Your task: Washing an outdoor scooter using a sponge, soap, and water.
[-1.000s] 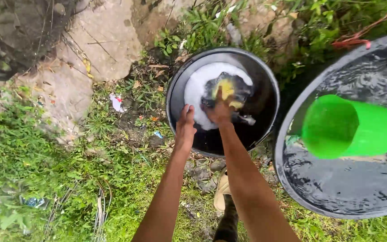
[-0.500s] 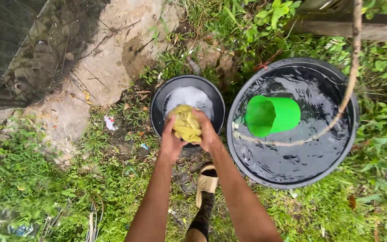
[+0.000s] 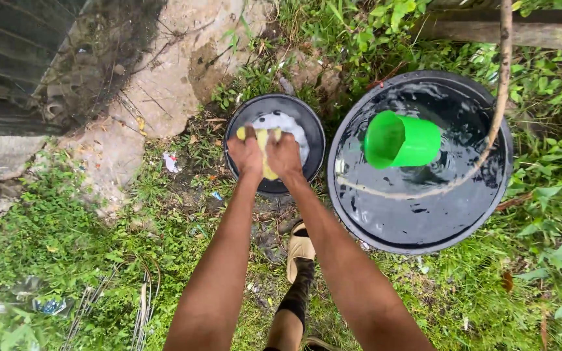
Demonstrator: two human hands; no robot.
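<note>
yellow cloth (image 3: 265,156), wet and bunched, is gripped between both hands above a small black basin (image 3: 315,140) of white soapy water. the left hand (image 3: 246,154) and right hand (image 3: 285,155) sit side by side, fingers curled tight around the cloth, so only slivers of yellow show between and beside them. the basin rests on muddy ground near a pale rock (image 3: 164,65). just beside it, to the right, stands a large black tub (image 3: 424,221) full of dark water, with a green plastic cup (image 3: 401,140) floating on its side. a thin stick (image 3: 499,97) arcs across the tub. 1 foot in a tan sandal (image 3: 300,250) stands below the basin's near edge. likely risks: the slippery cloth could slide from the grip onto the mud, or soapy water could splash into the tub.
</note>
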